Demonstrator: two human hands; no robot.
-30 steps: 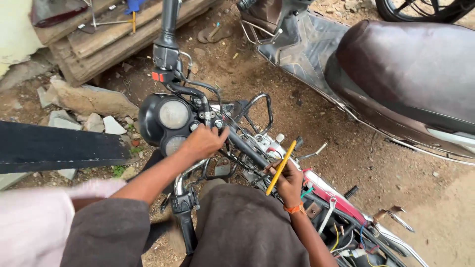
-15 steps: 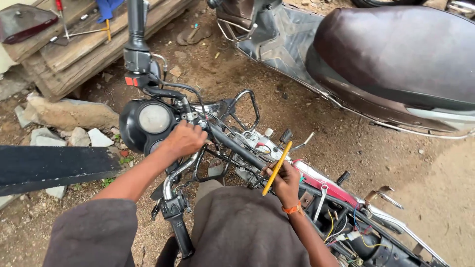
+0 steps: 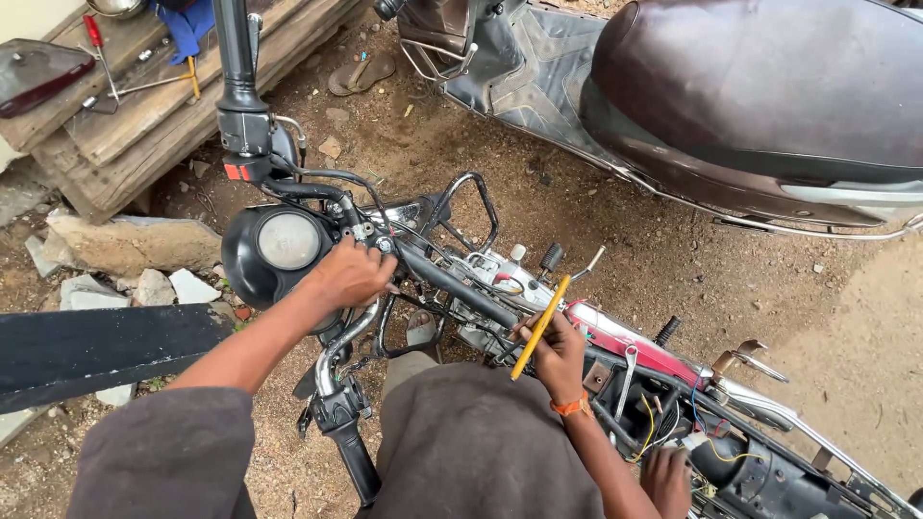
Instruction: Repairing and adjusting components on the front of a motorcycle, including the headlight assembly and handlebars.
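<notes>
Left hand point(image 3: 351, 274) fingers clasp stripped black motorcycle's steering head point(image 3: 385, 245) beside round headlamp point(image 3: 274, 245); right hand point(image 3: 556, 351) fingers grip yellow-handled screwdriver point(image 3: 538, 327).

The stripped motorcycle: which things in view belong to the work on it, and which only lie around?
In the work:
- left hand on the stripped motorcycle, beside the headlamp
- right hand, its grip holding a yellow screwdriver

Lying around:
- dark scooter
- sandal
- tools on wooden planks
- broken stones
</notes>
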